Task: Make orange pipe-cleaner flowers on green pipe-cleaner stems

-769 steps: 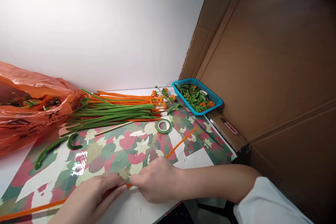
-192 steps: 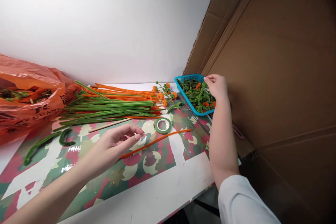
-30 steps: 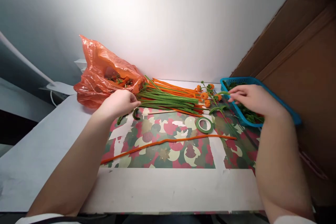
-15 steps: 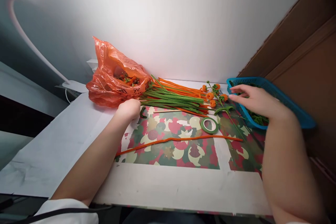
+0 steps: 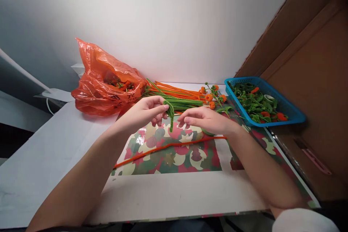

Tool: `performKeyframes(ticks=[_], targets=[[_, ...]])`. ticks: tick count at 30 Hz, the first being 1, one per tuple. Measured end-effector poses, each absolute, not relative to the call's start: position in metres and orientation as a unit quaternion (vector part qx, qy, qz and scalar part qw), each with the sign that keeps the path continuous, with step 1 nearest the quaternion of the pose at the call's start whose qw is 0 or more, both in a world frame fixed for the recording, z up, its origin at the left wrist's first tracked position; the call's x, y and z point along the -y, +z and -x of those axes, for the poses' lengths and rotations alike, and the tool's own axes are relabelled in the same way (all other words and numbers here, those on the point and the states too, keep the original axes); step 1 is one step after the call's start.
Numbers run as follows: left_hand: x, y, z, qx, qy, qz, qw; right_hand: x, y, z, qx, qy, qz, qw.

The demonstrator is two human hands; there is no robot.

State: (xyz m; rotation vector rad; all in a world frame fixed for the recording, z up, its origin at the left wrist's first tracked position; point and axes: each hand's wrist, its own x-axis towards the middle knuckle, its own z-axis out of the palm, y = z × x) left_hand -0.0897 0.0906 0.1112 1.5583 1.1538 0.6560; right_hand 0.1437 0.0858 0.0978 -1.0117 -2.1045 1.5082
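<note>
Between the thumb and fingers of my left hand (image 5: 146,112) is a bent piece of green pipe cleaner (image 5: 170,116), its lower end hanging free. My right hand (image 5: 208,119) hovers just to its right, fingers apart and holding nothing. Below both hands, a long orange pipe cleaner (image 5: 168,145) lies across the patterned mat (image 5: 190,163). Behind them rest bundles of green pipe cleaners (image 5: 187,102) and orange pipe cleaners (image 5: 179,90). A stem with orange pipe-cleaner flowers (image 5: 208,97) lies beyond my right hand, which mostly covers a roll of green tape (image 5: 208,133).
An orange plastic bag (image 5: 103,98) with orange and green pieces inside stands at the back left. On the right is a blue basket (image 5: 296,117) of green leaves and orange pieces. Brown cardboard (image 5: 304,61) borders the right side, with a pink-handled cutter (image 5: 315,159) beside it.
My left hand has lifted the green piece off the table and moved right. My right hand has come left, away from the basket. The view has shifted a little to the right.
</note>
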Motion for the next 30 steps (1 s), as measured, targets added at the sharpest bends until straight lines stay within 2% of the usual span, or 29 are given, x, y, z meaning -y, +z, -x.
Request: performKeyframes(ticks=[4, 8, 12, 15, 18, 30], targets=[[-0.091, 0.103, 0.078, -0.431, 0.270, -0.625, 0.592, -0.086, 0.089, -0.140, 0.689, 0.643, 0.295, 0.155], [-0.089, 0.101, 0.077, -0.389, 0.285, -0.638, 0.600, -0.087, 0.088, -0.143, 0.663, 0.670, 0.279, 0.180], [-0.088, 0.102, 0.079, -0.345, 0.300, -0.659, 0.597, -0.083, 0.094, -0.143, 0.709, 0.601, 0.311, 0.197], [-0.090, 0.102, 0.082, -0.334, 0.267, -0.670, 0.606, -0.078, 0.101, -0.142, 0.756, 0.500, 0.357, 0.224], [-0.090, 0.105, 0.084, -0.336, 0.228, -0.695, 0.593, -0.075, 0.105, -0.140, 0.780, 0.447, 0.367, 0.240], [-0.089, 0.108, 0.084, -0.354, 0.242, -0.685, 0.589, -0.073, 0.105, -0.140, 0.789, 0.434, 0.371, 0.229]])
